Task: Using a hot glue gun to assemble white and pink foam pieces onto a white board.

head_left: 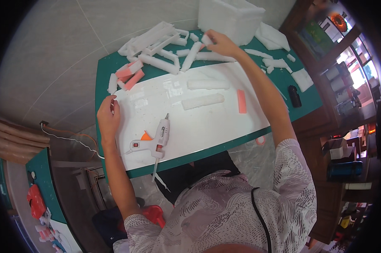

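Note:
My right hand point(218, 43) reaches to the far side of the table, its fingers closed on a small white foam piece point(206, 40). At the left edge of the white board point(156, 120) my left hand point(109, 114) rests with loosely bent fingers and nothing visible in it. The foam pieces by its fingertips are white and pink point(134, 80). A white glue gun point(161, 137) lies on the board, a glue stick poking from its rear. Two white foam strips point(208, 84) lie mid-board, one behind the other, with a flat pink foam piece point(241, 101) to their right.
White foam offcuts point(159, 63) and a foam frame point(154, 38) crowd the back of the green table point(302, 111). A large white foam block point(230, 19) stands behind my right hand. At the right lie a black object point(294, 96) and more foam scraps point(277, 64).

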The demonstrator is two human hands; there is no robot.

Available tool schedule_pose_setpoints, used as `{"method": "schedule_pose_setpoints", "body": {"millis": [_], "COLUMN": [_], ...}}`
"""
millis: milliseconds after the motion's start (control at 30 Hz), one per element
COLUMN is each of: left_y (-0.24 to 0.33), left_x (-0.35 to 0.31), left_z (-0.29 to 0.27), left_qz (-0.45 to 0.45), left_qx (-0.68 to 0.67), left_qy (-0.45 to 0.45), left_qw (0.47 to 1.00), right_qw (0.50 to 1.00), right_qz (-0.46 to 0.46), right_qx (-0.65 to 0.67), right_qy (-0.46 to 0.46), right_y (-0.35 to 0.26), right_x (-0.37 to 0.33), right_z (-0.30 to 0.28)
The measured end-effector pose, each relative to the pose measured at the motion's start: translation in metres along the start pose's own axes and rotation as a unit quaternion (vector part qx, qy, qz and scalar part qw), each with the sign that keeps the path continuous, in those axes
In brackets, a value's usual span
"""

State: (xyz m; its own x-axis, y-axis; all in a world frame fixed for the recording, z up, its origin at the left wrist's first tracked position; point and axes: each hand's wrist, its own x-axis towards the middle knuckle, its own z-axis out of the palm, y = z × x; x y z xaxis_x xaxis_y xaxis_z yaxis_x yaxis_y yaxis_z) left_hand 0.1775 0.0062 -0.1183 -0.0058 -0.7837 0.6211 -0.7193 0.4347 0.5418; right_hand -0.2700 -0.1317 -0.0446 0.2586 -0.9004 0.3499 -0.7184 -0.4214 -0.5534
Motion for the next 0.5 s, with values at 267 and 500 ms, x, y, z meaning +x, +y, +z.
{"method": "schedule_pose_setpoints", "body": {"millis": [267, 500], "left_y": [0.007, 0.012], "left_x": [-0.002, -0.002], "left_z": [0.001, -0.002], "left_qz": [-0.018, -0.016], "left_qx": [-0.003, -0.005], "left_qy": [0.001, -0.005], "left_qw": [1.000, 1.000], "right_qw": [0.974, 0.941], "right_qz": [-0.013, -0.014], "right_qx": [-0.165, -0.260], "right_qy": [-0.154, -0.214], "right_y": [-0.014, -0.016], "right_x": [0.062, 0.069], "right_z": [0.076, 0.088]}}
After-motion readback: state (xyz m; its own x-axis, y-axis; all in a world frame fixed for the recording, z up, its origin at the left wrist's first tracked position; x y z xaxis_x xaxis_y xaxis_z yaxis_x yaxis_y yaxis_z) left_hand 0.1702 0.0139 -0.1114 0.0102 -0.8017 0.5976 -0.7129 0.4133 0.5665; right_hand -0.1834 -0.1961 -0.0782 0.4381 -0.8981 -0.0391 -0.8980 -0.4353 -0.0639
